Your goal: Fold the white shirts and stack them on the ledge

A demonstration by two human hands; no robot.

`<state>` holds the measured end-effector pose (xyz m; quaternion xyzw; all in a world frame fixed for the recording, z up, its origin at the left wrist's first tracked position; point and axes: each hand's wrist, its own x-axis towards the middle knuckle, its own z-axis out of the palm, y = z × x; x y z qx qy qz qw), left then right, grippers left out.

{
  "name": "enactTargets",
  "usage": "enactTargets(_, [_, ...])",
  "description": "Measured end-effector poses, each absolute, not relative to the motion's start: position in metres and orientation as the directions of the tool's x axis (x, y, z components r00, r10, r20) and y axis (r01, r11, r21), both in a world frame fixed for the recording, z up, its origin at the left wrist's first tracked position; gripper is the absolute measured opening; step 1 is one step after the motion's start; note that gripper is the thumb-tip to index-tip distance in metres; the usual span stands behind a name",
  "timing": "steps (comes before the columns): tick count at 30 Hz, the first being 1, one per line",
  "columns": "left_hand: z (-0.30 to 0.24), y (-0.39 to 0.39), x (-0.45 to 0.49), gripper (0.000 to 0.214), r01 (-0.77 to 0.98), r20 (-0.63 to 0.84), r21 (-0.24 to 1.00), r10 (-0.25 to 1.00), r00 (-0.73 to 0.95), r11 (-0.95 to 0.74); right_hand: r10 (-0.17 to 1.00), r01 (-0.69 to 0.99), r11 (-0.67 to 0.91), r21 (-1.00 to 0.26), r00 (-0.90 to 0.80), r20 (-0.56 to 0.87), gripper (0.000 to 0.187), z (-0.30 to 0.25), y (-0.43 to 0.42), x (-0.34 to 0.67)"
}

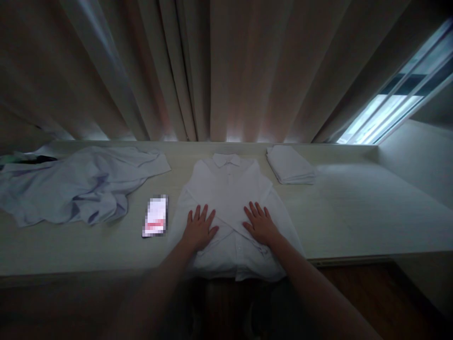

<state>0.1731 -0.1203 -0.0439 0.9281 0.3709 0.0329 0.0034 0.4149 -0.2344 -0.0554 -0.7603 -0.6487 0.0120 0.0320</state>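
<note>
A white collared shirt lies flat on the pale table, collar away from me, its sleeves folded across the front. My left hand rests palm down on the shirt's left side with fingers spread. My right hand lies flat on the right side, fingers stretched out too. Neither hand holds anything. The shirt's hem hangs slightly over the table's near edge.
A crumpled heap of pale shirts covers the table's left part. A phone lies beside my left hand. A folded white stack sits at the back right. Curtains hang behind; a window shows at right.
</note>
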Motion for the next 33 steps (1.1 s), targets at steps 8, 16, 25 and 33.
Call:
enactTargets(8, [-0.035, -0.122, 0.169, 0.063, 0.689, 0.027, 0.012, 0.689, 0.724, -0.724, 0.987, 0.984, -0.162, -0.077, 0.162, -0.009, 0.066, -0.047, -0.235, 0.414])
enactTargets(16, [-0.034, -0.142, 0.158, 0.062, 0.682, 0.018, 0.025, 0.682, 0.731, -0.731, 0.994, 0.99, -0.107, -0.089, 0.105, -0.025, 0.064, -0.04, -0.256, 0.401])
enactTargets(25, [-0.039, -0.153, 0.159, 0.055, 0.699, 0.043, 0.03, 0.7, 0.713, -0.714, 0.992, 0.99, -0.128, -0.066, 0.128, -0.003, 0.063, -0.051, -0.264, 0.395])
enactTargets(33, [-0.041, -0.152, 0.158, 0.055, 0.695, 0.065, 0.029, 0.695, 0.716, -0.719, 0.991, 0.989, -0.131, -0.065, 0.132, 0.001, 0.063, -0.049, -0.264, 0.393])
